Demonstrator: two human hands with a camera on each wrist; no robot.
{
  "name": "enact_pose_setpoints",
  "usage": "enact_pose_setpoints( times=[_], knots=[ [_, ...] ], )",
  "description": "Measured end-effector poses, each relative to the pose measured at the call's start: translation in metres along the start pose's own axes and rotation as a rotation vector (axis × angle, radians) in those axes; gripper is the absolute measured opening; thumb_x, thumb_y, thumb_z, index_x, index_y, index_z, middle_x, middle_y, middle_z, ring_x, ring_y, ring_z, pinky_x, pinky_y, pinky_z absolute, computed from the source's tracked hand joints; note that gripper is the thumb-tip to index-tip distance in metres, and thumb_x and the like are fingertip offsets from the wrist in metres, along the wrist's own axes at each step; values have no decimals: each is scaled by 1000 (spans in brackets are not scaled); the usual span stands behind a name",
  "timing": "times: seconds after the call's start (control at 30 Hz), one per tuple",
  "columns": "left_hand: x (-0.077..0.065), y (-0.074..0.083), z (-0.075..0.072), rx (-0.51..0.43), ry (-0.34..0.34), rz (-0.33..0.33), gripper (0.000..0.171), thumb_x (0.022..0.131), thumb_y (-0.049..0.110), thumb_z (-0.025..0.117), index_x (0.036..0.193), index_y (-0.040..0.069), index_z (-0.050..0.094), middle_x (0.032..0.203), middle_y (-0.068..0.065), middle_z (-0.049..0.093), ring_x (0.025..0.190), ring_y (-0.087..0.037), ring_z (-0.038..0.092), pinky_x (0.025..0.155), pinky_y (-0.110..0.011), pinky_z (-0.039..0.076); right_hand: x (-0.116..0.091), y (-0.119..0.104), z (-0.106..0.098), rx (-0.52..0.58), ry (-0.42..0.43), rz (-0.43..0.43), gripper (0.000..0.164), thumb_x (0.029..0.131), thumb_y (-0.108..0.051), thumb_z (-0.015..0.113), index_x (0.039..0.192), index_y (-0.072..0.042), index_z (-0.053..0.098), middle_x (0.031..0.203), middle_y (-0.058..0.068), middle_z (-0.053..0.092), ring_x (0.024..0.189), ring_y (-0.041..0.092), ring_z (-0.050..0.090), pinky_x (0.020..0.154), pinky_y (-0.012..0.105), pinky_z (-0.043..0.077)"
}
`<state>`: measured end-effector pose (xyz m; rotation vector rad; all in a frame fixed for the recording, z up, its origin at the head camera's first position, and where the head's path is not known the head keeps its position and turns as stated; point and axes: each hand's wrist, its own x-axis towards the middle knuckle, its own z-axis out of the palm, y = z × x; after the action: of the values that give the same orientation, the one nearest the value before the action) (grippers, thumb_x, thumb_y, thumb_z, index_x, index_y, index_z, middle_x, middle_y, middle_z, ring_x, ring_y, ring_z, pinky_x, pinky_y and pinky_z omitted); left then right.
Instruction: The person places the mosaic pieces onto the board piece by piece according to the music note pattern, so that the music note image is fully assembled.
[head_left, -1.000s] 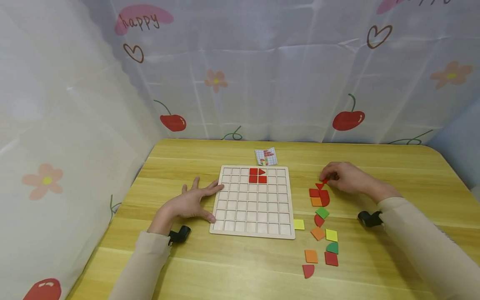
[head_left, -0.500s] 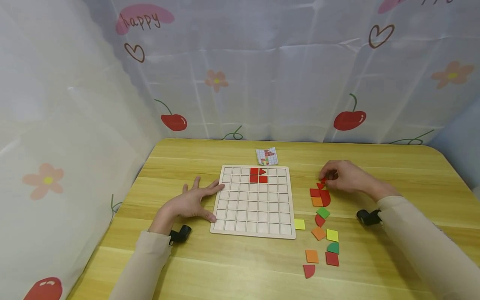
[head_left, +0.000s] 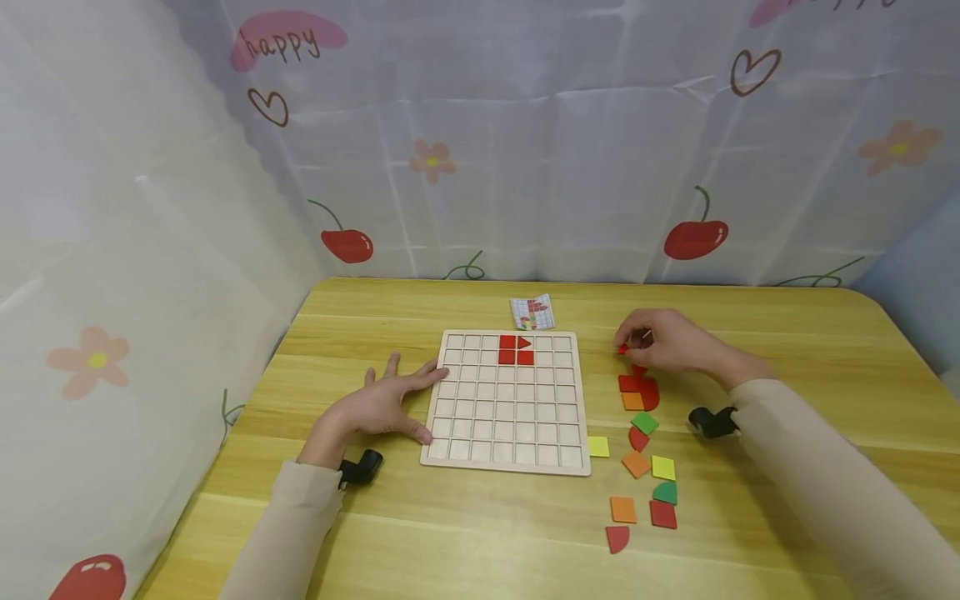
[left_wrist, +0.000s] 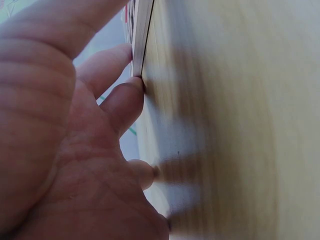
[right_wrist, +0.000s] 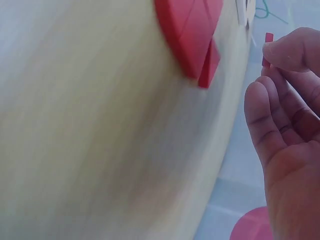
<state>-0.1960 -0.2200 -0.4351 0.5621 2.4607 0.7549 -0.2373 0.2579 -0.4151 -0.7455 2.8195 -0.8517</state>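
My left hand (head_left: 378, 407) lies with fingers spread at the left edge of a pale wooden grid board (head_left: 483, 412), thumb and fingertips against its rim. In the left wrist view the fingertips touch the board's side (left_wrist: 143, 30). Several red pieces sit in the board's top cells, among them a red square (head_left: 507, 342) and a red triangle (head_left: 523, 342). Right of the board, my right hand (head_left: 678, 342) pinches a small red tile (right_wrist: 269, 37) between thumb and finger, raised off the table. Just below that hand lie a red square tile (head_left: 627, 383) and a larger red rounded tile (head_left: 651, 393).
A small printed pattern card (head_left: 532, 312) lies behind the board. Down the right side are scattered loose tiles, including a green one (head_left: 644, 422), an orange square (head_left: 622, 509) and a red quarter circle (head_left: 618, 538). A yellow square (head_left: 598, 447) lies by the board's right edge.
My right hand has picked up the small red tile from the top of the loose pieces and moved left and slightly away, toward the board. The left hand stays in place.
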Motion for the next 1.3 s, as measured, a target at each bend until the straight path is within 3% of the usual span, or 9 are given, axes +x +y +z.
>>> enact_pose_setpoints(
  times=[0.67, 1.3],
  knots=[
    [1, 1, 0, -14, -9, 0, 107, 72, 48, 90, 161, 40, 32, 172, 13, 15, 156, -41, -27, 117, -72, -22, 44, -36, 26, 60, -73, -55, 12, 87, -4, 76, 95, -14, 76, 95, 1, 67, 85, 18, 58, 79, 33, 54],
    [-1, 3, -2, -15, -5, 7, 107, 72, 45, 90, 162, 35, 33, 173, 8, 16, 155, -44, -27, 116, -73, -22, 72, -57, 51, 52, -220, -49, 16, 88, -3, 73, 98, -16, 76, 98, 1, 66, 85, 17, 56, 76, 30, 49]
  ],
)
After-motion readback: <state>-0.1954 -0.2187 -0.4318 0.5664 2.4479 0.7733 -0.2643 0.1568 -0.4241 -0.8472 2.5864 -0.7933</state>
